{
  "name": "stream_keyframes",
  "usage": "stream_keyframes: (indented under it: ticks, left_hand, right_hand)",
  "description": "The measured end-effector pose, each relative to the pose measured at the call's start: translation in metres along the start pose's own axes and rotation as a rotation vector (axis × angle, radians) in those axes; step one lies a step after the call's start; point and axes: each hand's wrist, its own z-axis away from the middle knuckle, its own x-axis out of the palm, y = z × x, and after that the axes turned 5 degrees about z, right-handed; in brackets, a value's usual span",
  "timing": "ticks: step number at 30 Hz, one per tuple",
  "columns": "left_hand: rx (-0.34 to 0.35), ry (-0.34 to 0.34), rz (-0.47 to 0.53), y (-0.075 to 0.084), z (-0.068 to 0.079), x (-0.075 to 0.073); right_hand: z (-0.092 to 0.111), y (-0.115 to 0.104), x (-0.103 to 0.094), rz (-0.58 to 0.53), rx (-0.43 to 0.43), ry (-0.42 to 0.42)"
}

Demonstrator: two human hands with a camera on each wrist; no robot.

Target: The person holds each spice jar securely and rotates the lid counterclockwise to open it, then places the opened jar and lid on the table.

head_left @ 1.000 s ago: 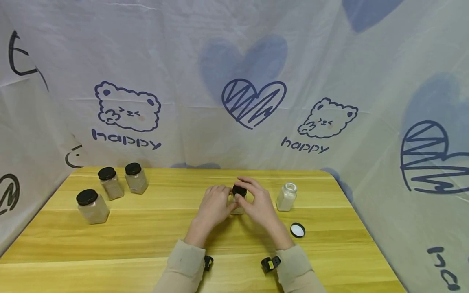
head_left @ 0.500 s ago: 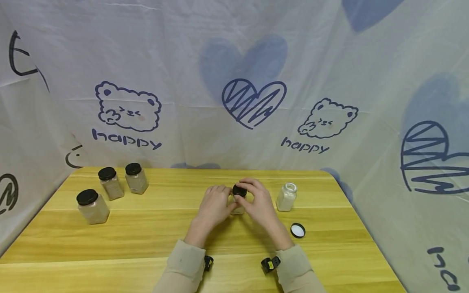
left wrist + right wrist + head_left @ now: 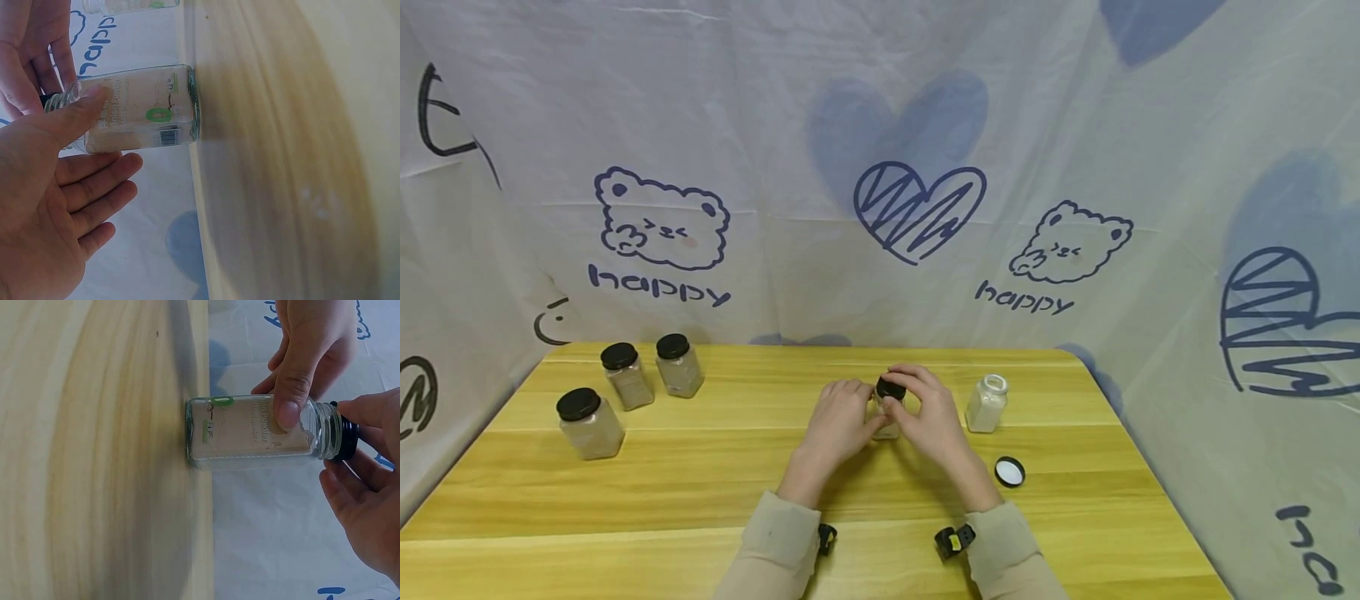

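A square glass jar (image 3: 244, 428) of beige powder, with printed lettering and a green mark, stands upright on the table in front of me. My left hand (image 3: 842, 421) holds its body, the thumb (image 3: 84, 112) pressed across one side and the fingers behind. At the mouth, my right hand (image 3: 934, 421) pinches the black lid (image 3: 350, 439) between thumb and fingers. Glass threads show below the lid in the right wrist view. To the right is a lidless jar (image 3: 987, 408) of whitish powder, with a black lid with a white inside (image 3: 1010, 472) lying in front of it.
Three jars with black lids stand at the left: a wide near jar (image 3: 592, 429), a middle jar (image 3: 631, 383) and a far jar (image 3: 680, 368). The wooden table (image 3: 700, 500) ends at a printed white cloth (image 3: 790, 275) behind and at both sides.
The fingers of my right hand shift slightly around the black lid. My left hand, the held jar and the other jars stay where they were.
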Motion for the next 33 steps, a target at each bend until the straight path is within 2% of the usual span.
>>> stream_keyframes:
  ticks: [4, 10, 14, 25, 33]
  left_hand:
    - [-0.003, 0.001, -0.001, 0.0, 0.001, 0.001]
    - [-0.008, 0.011, -0.012, 0.001, 0.0, 0.003]
    - [-0.028, -0.014, -0.017, 0.003, -0.005, 0.006]
    - [-0.015, -0.065, -0.023, 0.007, -0.025, 0.011]
    - [0.008, -0.114, -0.054, 0.012, -0.039, 0.015]
  right_hand:
    - [0.001, 0.0, -0.001, -0.034, -0.008, 0.028]
    - [0.0, -0.001, -0.006, -0.116, 0.021, 0.128]
    - [0.002, -0.004, -0.015, -0.174, 0.046, 0.157]
    - [0.029, 0.001, -0.048, -0.208, 0.149, 0.109]
    - [0.046, 0.015, -0.056, -0.312, 0.238, 0.043]
